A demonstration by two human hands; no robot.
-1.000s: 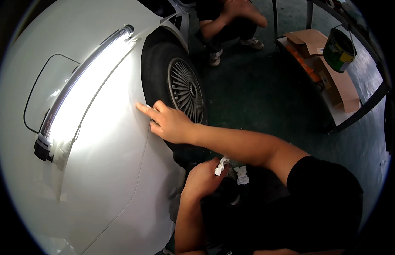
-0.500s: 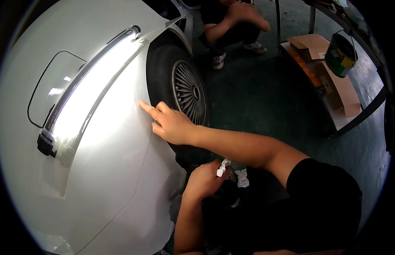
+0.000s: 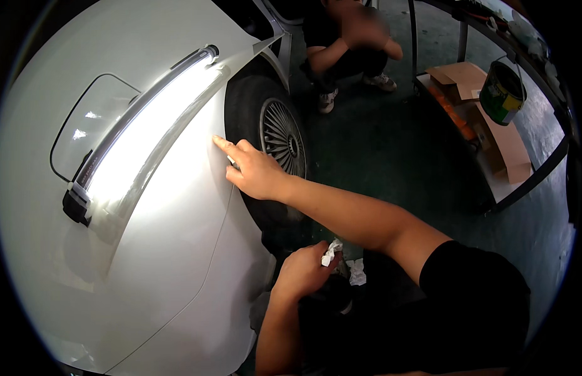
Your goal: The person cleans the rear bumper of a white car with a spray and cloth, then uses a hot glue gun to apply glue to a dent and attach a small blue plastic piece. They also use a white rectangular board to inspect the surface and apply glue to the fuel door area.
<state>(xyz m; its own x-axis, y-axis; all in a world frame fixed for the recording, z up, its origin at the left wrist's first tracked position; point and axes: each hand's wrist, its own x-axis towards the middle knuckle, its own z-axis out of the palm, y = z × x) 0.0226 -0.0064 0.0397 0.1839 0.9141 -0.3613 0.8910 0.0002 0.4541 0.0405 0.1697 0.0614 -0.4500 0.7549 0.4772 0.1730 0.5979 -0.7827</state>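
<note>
My right hand (image 3: 256, 169) reaches across to the white car body panel (image 3: 172, 250), its index fingertip on the paint beside the wheel arch. The thumb stands apart below that finger; the other fingers are curled. A small pale patch shows in the gap, and I cannot tell whether it is the panel or something held. Lower down, near my lap, my left hand (image 3: 300, 272) is closed around a crumpled white tissue (image 3: 332, 252). A lit tube lamp (image 3: 147, 113) lies slantwise along the panel, its bright reflection beside it.
The car wheel (image 3: 281, 135) is just right of my right hand. Beyond it a person (image 3: 347, 50) squats on the dark green floor. A cart (image 3: 501, 194) at the right holds cardboard (image 3: 501, 141), and a small bucket (image 3: 503, 91) hangs from it. Another crumpled tissue (image 3: 357, 271) lies below.
The view has shifted slightly, so the car and lamp appear farther right. My right index finger has moved a little up along the panel edge. My left hand still grips the tissue.
</note>
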